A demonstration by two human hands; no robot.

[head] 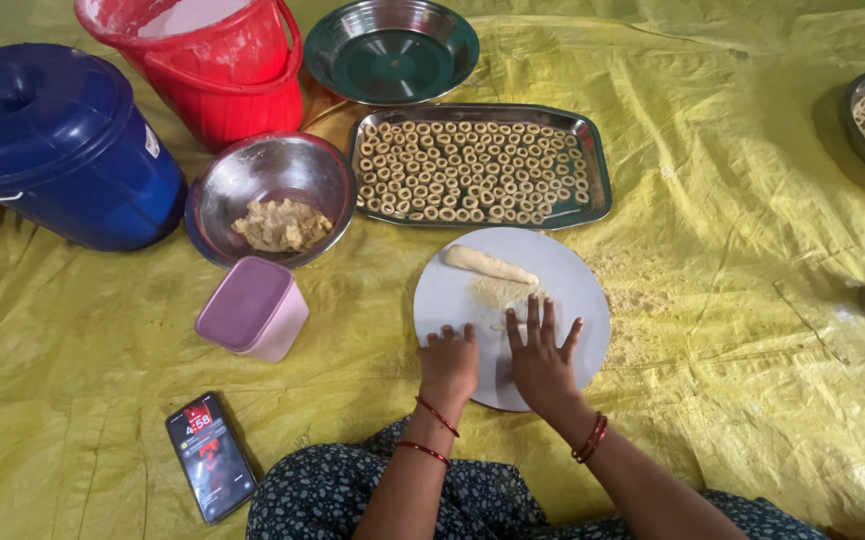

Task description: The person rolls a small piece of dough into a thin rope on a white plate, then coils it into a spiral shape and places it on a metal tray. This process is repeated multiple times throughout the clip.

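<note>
crumpled yellow tarp [753, 250] covering floor, daylight

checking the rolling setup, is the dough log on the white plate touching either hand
Apart. The head view shows the dough log at the round plate's far side, bare plate between it and the left hand and right hand.

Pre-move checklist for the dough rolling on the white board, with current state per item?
1. Both hands on board: ok, left hand and right hand lie flat on it.
2. Dough under palms: cannot tell, hidden.
3. Spare dough roll on board: ok, beyond the fingers.
4. Flour at hand: ok, a patch beside the roll.
5. Room on tray: not ok, nearly full of rings.
6. Dough in bowl: ok, a lump remains.
</note>
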